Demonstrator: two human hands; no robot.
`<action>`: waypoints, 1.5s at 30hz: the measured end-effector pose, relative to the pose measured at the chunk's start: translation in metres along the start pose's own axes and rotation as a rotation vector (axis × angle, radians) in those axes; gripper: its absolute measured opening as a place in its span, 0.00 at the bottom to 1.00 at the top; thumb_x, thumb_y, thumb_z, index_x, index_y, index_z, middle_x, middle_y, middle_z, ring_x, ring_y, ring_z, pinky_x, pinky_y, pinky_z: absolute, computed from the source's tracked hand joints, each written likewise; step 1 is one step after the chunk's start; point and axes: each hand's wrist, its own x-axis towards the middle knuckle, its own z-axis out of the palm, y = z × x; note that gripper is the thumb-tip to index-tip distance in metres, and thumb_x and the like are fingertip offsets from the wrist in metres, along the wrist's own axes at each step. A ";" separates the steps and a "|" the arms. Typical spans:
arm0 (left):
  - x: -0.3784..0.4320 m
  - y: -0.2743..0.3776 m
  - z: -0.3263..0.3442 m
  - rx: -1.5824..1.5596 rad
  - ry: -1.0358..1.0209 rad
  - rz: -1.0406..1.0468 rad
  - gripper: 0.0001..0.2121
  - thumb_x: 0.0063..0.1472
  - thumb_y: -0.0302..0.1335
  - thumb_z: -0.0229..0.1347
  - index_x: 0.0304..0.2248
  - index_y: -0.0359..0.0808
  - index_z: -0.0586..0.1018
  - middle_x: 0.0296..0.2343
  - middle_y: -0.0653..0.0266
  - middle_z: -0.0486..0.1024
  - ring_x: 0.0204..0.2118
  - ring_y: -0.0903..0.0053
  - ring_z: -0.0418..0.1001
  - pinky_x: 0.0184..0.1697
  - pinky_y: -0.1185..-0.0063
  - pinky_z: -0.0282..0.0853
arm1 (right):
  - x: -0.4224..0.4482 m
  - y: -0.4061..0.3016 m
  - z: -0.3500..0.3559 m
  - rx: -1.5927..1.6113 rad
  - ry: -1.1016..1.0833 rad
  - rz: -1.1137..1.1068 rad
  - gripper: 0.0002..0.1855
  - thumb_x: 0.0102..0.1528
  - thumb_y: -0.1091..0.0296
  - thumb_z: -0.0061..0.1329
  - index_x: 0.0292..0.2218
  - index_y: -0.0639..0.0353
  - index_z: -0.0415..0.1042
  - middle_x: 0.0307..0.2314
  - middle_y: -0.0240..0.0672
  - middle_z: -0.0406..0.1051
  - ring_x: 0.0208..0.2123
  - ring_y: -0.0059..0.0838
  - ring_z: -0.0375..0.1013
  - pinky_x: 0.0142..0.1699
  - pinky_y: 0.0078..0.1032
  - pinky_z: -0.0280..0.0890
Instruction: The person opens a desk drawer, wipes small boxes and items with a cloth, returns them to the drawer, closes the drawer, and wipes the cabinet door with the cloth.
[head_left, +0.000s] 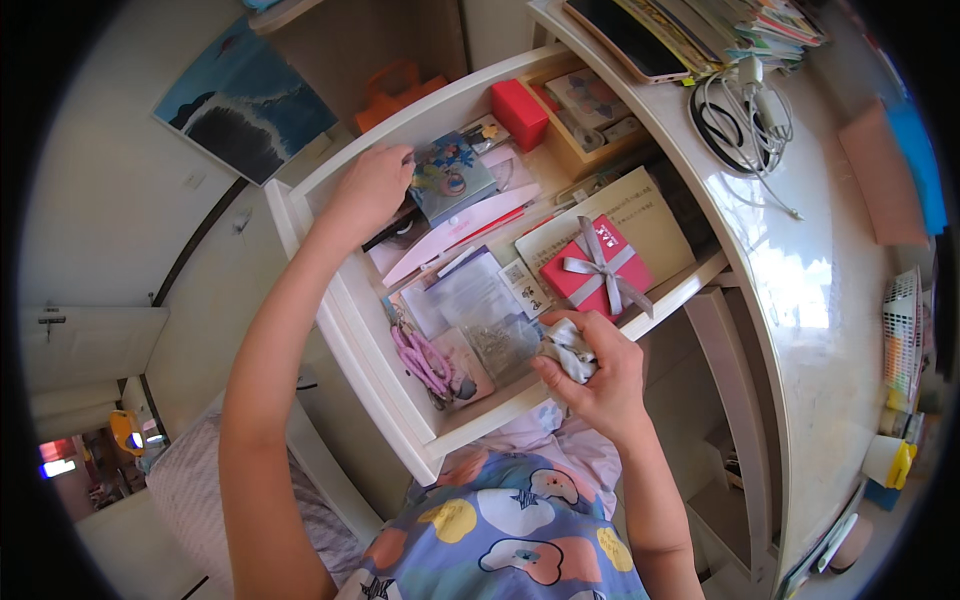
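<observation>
In the open white drawer, my left hand is at the left edge of a box with a colourful cartoon picture. Its fingertips are partly hidden, so whether they grip the box is unclear. A crumpled pale grey cloth sits between the thumb and fingers of my right hand, above the drawer's near edge. Just beyond that hand lies a pink gift box tied with a grey ribbon. Clear plastic sleeves and a pink braided cord lie to its left.
A red box and a wooden tray occupy the drawer's far end. Beneath the gift box is a sheet with writing. The desk on the right bears coiled cables and a tablet or phone.
</observation>
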 end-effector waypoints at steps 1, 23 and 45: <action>-0.006 0.011 -0.002 0.094 0.025 0.001 0.20 0.62 0.38 0.49 0.51 0.37 0.71 0.44 0.56 0.72 0.45 0.63 0.70 0.48 0.69 0.66 | -0.001 0.002 0.001 0.004 -0.004 0.004 0.19 0.44 0.67 0.61 0.39 0.57 0.73 0.24 0.37 0.68 0.25 0.36 0.71 0.31 0.26 0.66; -0.089 0.078 0.013 -0.155 -0.089 0.319 0.45 0.38 0.28 0.63 0.57 0.33 0.55 0.45 0.50 0.64 0.49 0.55 0.63 0.56 0.68 0.60 | -0.063 0.009 -0.004 0.059 0.271 0.179 0.15 0.47 0.70 0.60 0.37 0.61 0.73 0.27 0.32 0.71 0.28 0.23 0.71 0.35 0.19 0.65; -0.152 0.090 0.002 -0.060 -0.382 0.443 0.39 0.51 0.36 0.62 0.58 0.34 0.57 0.56 0.50 0.53 0.58 0.56 0.55 0.57 0.65 0.57 | -0.003 0.052 -0.063 -0.575 0.431 0.012 0.17 0.44 0.85 0.49 0.38 0.66 0.66 0.41 0.46 0.65 0.43 0.48 0.67 0.46 0.34 0.63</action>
